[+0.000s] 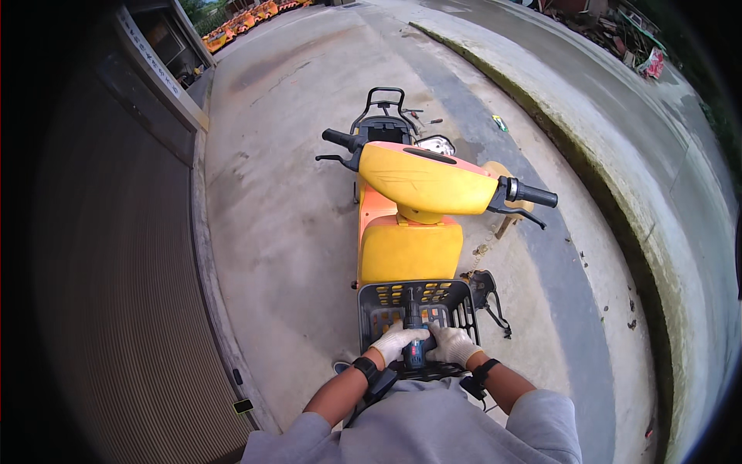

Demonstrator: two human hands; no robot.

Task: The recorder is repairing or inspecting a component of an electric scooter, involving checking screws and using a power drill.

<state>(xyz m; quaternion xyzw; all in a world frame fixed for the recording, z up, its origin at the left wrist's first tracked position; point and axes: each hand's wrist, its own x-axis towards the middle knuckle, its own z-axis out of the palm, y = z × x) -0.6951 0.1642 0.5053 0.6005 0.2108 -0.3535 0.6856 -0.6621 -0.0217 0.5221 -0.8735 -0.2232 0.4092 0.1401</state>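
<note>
Both my hands wear white work gloves and meet over a black basket (474, 334) on the front of a yellow-and-orange electric scooter (425, 182). Between them is a blue-and-black cordless drill (415, 352), its narrow front end pointing away from me into the basket. My left hand (395, 342) is closed against the drill's left side. On its right side, my right hand (454, 345) is wrapped round the dark grip. The gloves and the drill body hide most of my fingertips. Whether the drill's tip touches the basket, I cannot tell.
The scooter's handlebar (533, 193) spans beyond the basket. A black bracket-like part (485, 290) lies right of it. A wooden stool (498, 172) and several hand tools (421, 116) are farther off. A ribbed shutter (131, 294) stands left; a concrete kerb (572, 139) runs right.
</note>
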